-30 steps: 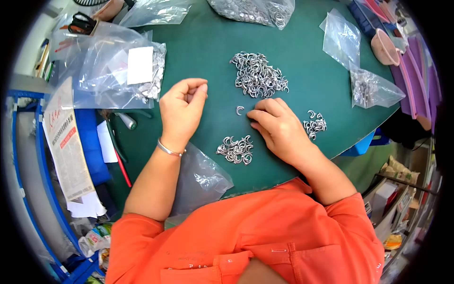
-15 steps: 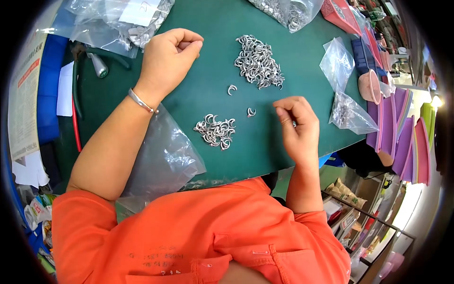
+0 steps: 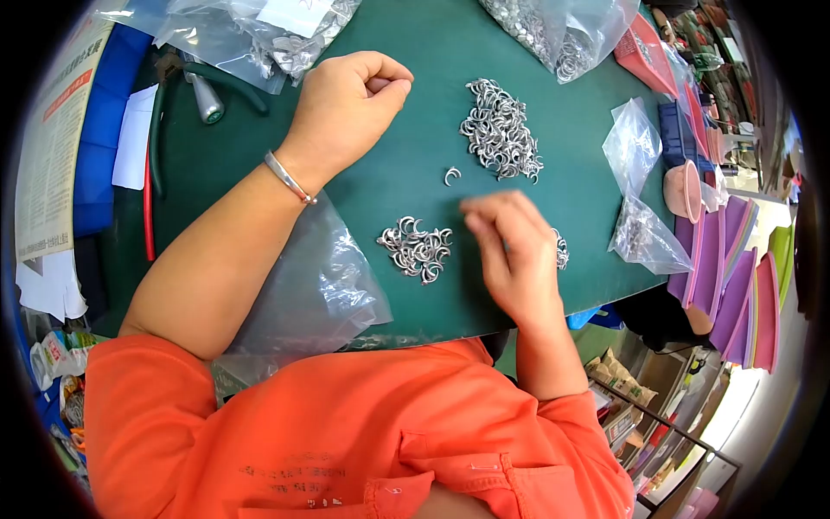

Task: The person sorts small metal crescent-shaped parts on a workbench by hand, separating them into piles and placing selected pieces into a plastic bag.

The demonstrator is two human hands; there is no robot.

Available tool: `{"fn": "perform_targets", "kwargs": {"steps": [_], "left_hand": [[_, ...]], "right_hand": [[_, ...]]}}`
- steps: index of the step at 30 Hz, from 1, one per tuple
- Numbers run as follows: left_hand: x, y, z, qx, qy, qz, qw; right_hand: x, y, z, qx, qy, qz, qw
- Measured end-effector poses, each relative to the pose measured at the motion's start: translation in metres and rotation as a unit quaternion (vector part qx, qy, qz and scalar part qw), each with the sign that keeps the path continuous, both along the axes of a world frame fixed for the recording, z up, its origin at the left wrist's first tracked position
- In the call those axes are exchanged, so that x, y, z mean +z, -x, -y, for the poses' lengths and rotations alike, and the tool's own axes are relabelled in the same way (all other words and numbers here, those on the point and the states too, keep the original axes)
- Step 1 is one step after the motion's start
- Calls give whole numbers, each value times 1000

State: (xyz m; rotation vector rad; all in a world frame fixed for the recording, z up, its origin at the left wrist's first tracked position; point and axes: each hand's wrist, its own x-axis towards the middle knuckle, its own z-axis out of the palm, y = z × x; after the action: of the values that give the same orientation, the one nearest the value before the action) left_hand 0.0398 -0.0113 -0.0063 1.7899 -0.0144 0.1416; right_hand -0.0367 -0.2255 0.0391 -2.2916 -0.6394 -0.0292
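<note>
My left hand (image 3: 350,108), a bangle (image 3: 290,177) at its wrist, is closed above the mat with thumb against curled fingers; what it holds, if anything, is hidden. My right hand (image 3: 514,246) is blurred at the knuckles, with thumb and forefinger close together in a pinch; I cannot make out anything between them. Beyond it lies a large heap of silvery crescent-shaped pieces (image 3: 501,130). One loose crescent piece (image 3: 452,176) sits nearer the middle. A smaller heap of crescents (image 3: 417,249) lies left of my right hand. Another group of crescents (image 3: 562,251) is partly hidden behind that hand.
A flat clear plastic bag (image 3: 316,294) lies under my left forearm. Filled bags (image 3: 298,48) (image 3: 562,35) stand along the far side. Pliers (image 3: 225,82) rest at left. At right are a small bag (image 3: 640,225), a pink cup (image 3: 682,190) and a red tray (image 3: 646,56).
The view has shifted, so the table things appear further right. My right hand has moved left, over where a second loose crescent lay, uncovering the group behind it. My left hand stays closed.
</note>
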Motion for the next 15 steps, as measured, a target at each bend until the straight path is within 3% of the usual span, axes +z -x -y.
{"fn": "perform_targets", "kwargs": {"steps": [5,11,15], "left_hand": [[4,1,0,1,-2,-6,1000],[3,1,0,-6,-12,0,1000],[2,1,0,-4,-12,7,1000]], "right_hand": [[-15,-28,-16,0,79,130,988],[-14,-19,10,7,81,115,990],[-10,-17,15,-56,48,69,995]]}}
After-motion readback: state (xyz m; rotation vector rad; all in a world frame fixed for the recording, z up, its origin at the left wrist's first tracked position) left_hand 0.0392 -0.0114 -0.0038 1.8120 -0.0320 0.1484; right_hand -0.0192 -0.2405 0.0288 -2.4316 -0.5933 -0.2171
